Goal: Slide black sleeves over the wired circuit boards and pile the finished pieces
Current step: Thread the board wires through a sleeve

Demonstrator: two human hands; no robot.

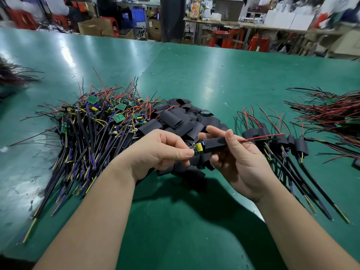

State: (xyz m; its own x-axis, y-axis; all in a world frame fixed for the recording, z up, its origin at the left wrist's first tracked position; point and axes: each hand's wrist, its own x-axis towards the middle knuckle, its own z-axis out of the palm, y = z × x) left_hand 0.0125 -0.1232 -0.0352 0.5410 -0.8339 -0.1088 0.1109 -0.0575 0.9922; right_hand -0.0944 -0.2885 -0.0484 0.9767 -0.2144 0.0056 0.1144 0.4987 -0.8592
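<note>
Pinching the board point(197, 149) by its stubby yellow-capacitor end with the left hand point(161, 151), gripping the matte black sleeve point(216, 145) in the right hand point(239, 162), roughly half on. Could snag on that capacitor, or kink the thin red wires point(259, 137) poking past the right fingers point(216, 131), if shoved crooked. Flat floppy spares point(181, 119) heaped just beyond the fingers, finished ones point(280, 140) off right on the glossy green desk point(194, 75).
</note>
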